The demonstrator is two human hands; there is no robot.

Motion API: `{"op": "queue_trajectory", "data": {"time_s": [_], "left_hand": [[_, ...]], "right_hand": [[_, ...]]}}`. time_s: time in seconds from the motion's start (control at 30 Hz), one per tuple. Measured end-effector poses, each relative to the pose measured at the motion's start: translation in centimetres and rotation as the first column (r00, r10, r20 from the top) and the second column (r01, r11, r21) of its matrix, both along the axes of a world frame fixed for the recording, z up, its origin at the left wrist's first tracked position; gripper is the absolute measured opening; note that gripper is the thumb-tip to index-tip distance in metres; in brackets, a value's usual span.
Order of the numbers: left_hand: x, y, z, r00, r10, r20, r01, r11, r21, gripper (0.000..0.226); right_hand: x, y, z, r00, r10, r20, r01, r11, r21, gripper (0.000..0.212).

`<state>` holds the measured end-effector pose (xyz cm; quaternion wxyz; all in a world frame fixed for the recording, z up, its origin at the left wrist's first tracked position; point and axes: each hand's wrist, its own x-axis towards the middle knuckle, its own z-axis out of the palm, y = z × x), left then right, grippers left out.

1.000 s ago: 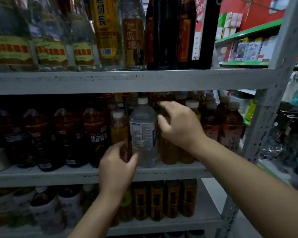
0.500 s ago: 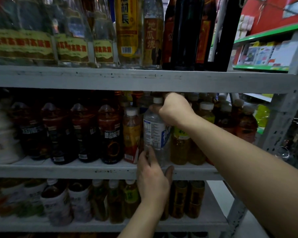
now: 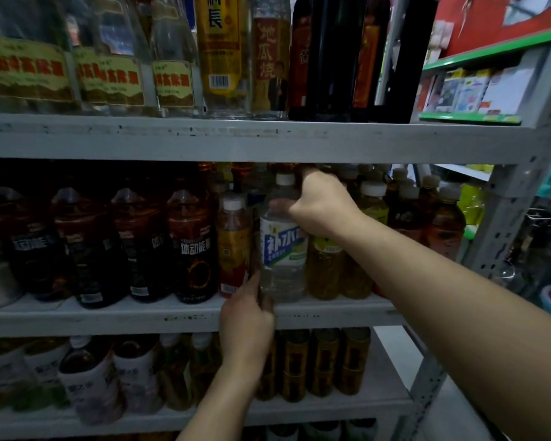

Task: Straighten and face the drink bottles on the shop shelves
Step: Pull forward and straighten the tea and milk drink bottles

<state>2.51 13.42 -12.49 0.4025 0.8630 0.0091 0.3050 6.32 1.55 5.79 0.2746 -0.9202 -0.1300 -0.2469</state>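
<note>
Right hand (image 3: 320, 203) grips the clear plastic water bottle (image 3: 283, 249) at its shoulder, mid-frame; left hand (image 3: 247, 316) pinches its base, probably so the label faces out.

Head view, 1 camera, close to the shelving.
The middle shelf (image 3: 178, 316) is faced squarely, just beyond both hands.

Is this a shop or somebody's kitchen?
Most likely a small shop. Grey metal shelves hold rows of matching drink bottles, and boxed goods fill another rack behind.
</note>
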Motion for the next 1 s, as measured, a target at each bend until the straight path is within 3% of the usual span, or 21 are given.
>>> {"op": "queue_trajectory", "data": {"time_s": [0.17,0.23,0.3,0.33,0.4,0.47,0.57,0.7,1.0], "left_hand": [[-0.1,-0.1,0.3,1.0,-0.007,-0.02,0.007,1.0,0.003,0.029],[-0.7,0.4,0.4,1.0,0.021,0.003,-0.021,0.999,-0.033,0.022],[-1.3,1.4,0.2,0.988,0.102,0.114,-0.097,0.994,-0.051,0.019],[-1.5,2.0,0.2,0.976,0.148,0.161,-0.14,0.988,-0.063,0.022],[-1.6,2.9,0.4,0.955,0.222,0.197,-0.205,0.973,-0.104,0.031],[-1.3,3.3,0.7,0.959,0.242,0.146,-0.229,0.968,-0.099,0.041],[-0.7,3.2,0.7,0.973,0.233,-0.005,-0.233,0.973,-0.003,0.058],[-0.1,3.2,0.2,0.965,0.242,-0.099,-0.238,0.97,0.045,0.067],[0.6,4.0,-0.2,0.977,0.194,-0.093,-0.195,0.981,0.005,0.079]], "right_hand": [[-0.3,0.4,-0.8,0.996,-0.08,0.048,0.081,0.997,-0.02,0.041],[-1.2,0.5,-1.5,0.958,-0.123,0.259,0.162,0.977,-0.137,0.032],[-2.3,1.3,-2.6,0.842,0.038,0.538,0.14,0.948,-0.286,0.028],[-2.7,1.9,-3.1,0.802,0.142,0.581,0.08,0.938,-0.339,0.03],[-2.6,3.9,-3.1,0.866,0.237,0.441,-0.075,0.932,-0.354,0.037],[-1.8,6.0,-2.3,0.969,0.185,0.165,-0.14,0.957,-0.256,0.041],[-0.2,7.9,-0.4,0.981,0.172,-0.091,-0.189,0.957,-0.219,0.03],[0.4,8.5,0.9,0.966,0.168,-0.195,-0.22,0.933,-0.286,0.023],[0.5,8.3,0.3,0.994,0.091,-0.068,-0.104,0.968,-0.229,0.026]]}}
